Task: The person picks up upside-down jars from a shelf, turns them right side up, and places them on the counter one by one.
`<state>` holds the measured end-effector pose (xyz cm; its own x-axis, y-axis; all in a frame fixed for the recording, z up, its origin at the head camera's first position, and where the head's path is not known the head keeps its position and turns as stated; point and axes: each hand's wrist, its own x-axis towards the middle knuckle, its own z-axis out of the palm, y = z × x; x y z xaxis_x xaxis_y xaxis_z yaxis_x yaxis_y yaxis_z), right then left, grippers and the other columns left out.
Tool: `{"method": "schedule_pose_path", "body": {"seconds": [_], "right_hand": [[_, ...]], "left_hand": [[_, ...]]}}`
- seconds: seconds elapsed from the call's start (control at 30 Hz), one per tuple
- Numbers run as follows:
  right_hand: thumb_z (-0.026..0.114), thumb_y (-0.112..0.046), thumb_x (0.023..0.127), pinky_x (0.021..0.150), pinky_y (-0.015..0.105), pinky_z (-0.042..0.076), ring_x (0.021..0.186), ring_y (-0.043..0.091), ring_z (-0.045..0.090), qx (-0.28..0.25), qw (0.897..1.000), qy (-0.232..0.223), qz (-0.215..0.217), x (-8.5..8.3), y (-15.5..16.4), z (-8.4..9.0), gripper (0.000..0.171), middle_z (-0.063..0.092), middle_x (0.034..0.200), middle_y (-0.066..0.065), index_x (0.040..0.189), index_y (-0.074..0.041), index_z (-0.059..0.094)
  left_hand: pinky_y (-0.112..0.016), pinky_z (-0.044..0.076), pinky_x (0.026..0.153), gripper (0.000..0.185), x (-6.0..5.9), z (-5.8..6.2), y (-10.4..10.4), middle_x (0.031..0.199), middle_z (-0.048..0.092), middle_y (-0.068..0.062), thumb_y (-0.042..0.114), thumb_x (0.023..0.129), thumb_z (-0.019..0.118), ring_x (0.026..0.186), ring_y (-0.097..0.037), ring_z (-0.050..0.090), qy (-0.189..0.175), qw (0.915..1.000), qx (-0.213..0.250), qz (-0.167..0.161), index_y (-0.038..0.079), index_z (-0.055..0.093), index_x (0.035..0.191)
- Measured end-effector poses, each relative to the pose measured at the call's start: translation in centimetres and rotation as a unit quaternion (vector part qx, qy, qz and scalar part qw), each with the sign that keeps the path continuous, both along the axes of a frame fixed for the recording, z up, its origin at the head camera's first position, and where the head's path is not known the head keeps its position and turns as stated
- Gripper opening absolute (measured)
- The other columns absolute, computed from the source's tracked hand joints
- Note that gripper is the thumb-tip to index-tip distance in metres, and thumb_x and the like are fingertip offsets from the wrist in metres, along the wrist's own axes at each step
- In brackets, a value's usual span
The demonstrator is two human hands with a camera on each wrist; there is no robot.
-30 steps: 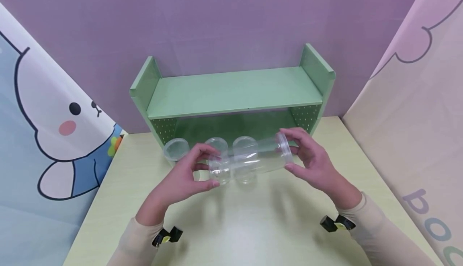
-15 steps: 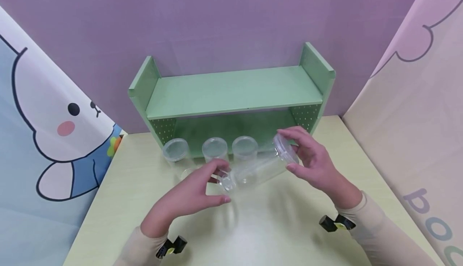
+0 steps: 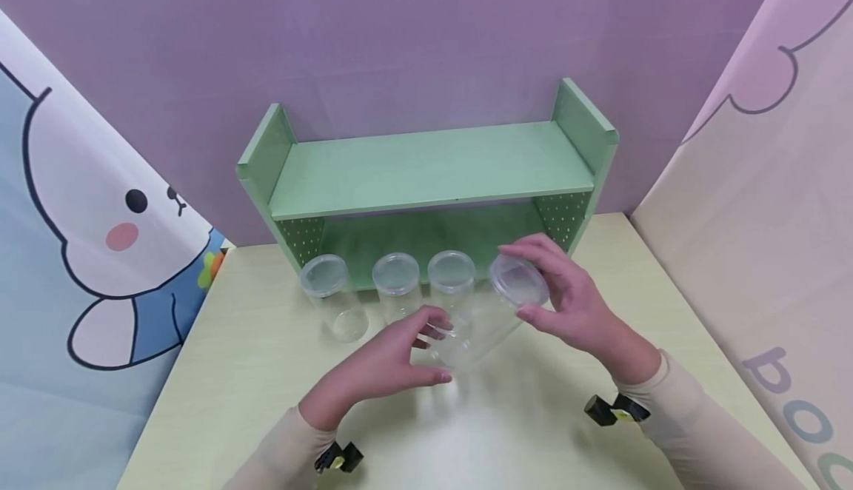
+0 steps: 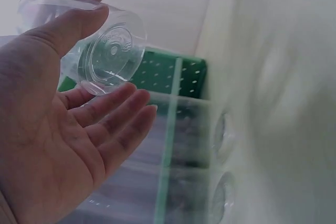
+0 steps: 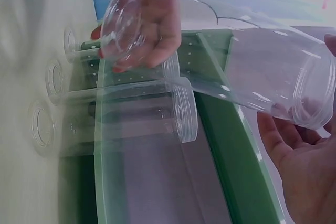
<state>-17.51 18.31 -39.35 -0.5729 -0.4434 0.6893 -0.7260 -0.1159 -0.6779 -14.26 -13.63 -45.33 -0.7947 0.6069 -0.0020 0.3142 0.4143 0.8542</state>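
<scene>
Clear jar [image 3: 476, 327] held tilted above the surface [image 3: 266, 371], between both hands.

Right hand [image 3: 566, 305] grips the lidded upper end, thumb and fingers curled round the lid rim. Left hand [image 3: 386, 364] cups the lower base end with its fingers loosely bent; thumb and fingertips touch the base. Three other clear jars [image 3: 397, 290] stand upright in a row just beyond, in front of the green shelf [image 3: 426, 168].

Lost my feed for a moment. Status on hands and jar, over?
Left hand grips base of clear jar, right hand grips its lidded top. Jar tilted above table. Three lidded jars stand close behind.
</scene>
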Motion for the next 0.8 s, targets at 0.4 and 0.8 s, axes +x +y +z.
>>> {"method": "schedule_pose_path", "body": {"seconds": [0.4,0.8], "right_hand": [[0.082,0.008,0.083,0.095,0.030,0.060,0.126,0.030,0.058,0.049,0.999,-0.017,0.009,0.3,-0.3,0.3,0.070,0.053,0.140,0.023,0.149,0.008,0.060],[0.085,0.009,0.080,0.100,0.030,0.058,0.129,0.030,0.057,0.065,0.998,-0.008,0.003,0.4,-0.7,0.5,0.073,0.054,0.141,0.021,0.149,0.005,0.061]], "left_hand": [[-0.037,0.056,0.112,0.069,-0.3,-1.4,2.1,0.147,0.066,-0.001,0.040,0.093,0.092,0.132,-0.028,0.067,0.005,0.9996,-0.023,-0.018,0.023,0.054,0.149],[-0.039,0.057,0.110,0.071,-0.5,-1.9,3.0,0.149,0.066,-0.003,0.034,0.094,0.091,0.133,-0.030,0.067,0.012,0.9996,-0.022,-0.009,0.020,0.052,0.152]]}}
